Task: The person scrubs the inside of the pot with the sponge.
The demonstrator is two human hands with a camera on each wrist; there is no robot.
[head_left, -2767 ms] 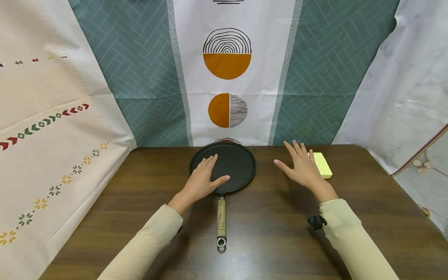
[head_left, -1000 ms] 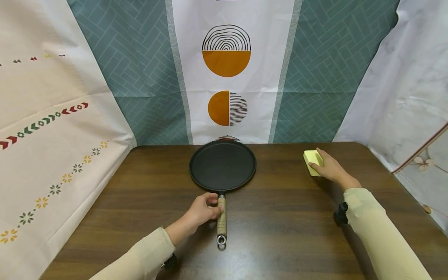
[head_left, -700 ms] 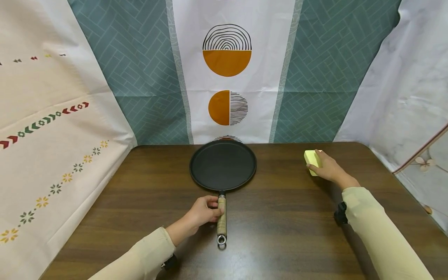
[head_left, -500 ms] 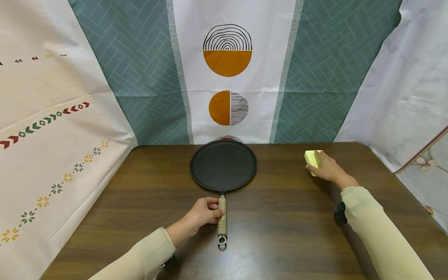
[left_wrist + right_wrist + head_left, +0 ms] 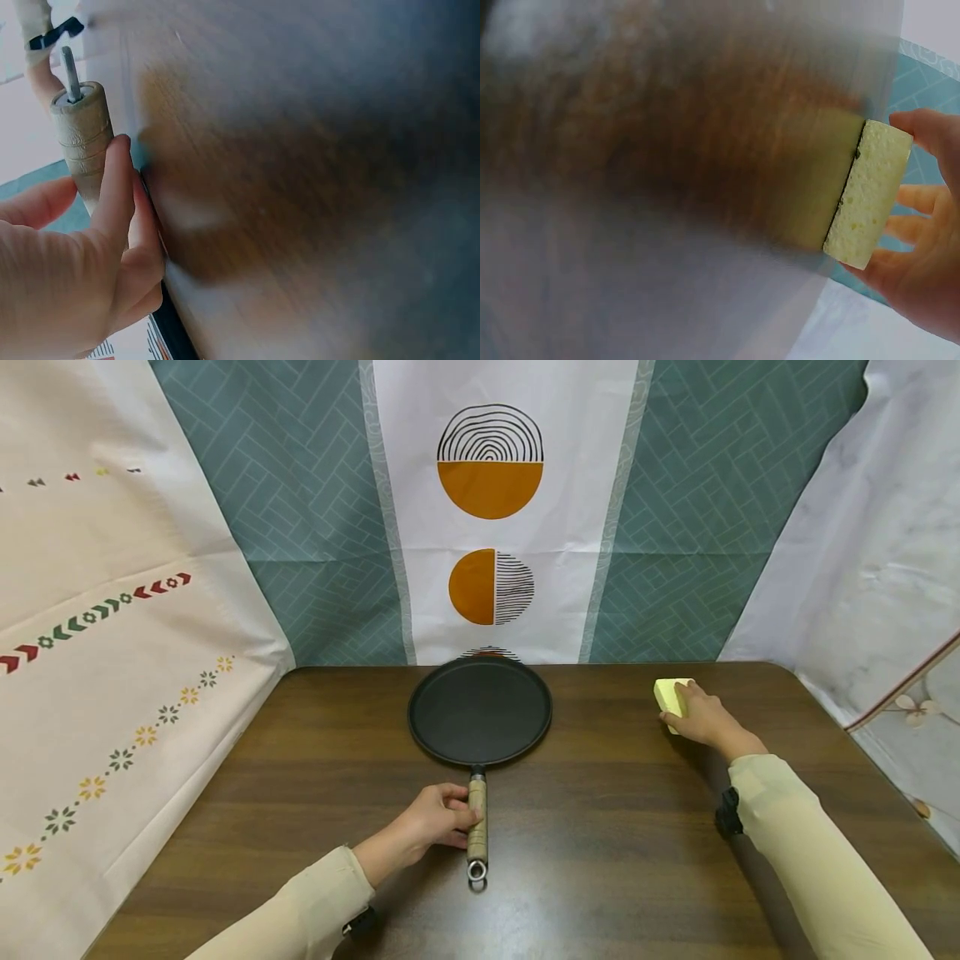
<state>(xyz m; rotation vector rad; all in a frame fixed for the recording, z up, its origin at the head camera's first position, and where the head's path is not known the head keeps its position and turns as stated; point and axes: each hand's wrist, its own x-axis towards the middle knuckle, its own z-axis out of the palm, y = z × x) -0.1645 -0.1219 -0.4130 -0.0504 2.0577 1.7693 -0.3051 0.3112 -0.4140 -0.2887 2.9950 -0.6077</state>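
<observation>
A flat black crepe pan [image 5: 480,710] lies on the table at the back centre, its wooden handle [image 5: 477,847] pointing toward me. My left hand [image 5: 429,818] pinches that handle from the left, thumb on one side and fingers on the other, as the left wrist view shows with the handle's ringed end [image 5: 81,127] up close. At the back right, a pale yellow sponge [image 5: 667,695] rests on the tabletop. My right hand [image 5: 705,718] grips it from the right; in the right wrist view, thumb and fingers hold the sponge's porous block [image 5: 870,196] at its ends.
The brown wooden table [image 5: 585,827] spreads between the two hands. A patterned green and white curtain [image 5: 675,527] hangs right behind its far edge. Pale cloths [image 5: 112,693] stand at the left and right sides.
My left hand has come down from above the pan onto its handle. My right hand has moved right and taken hold of the sponge. Pan and sponge stay about where they were.
</observation>
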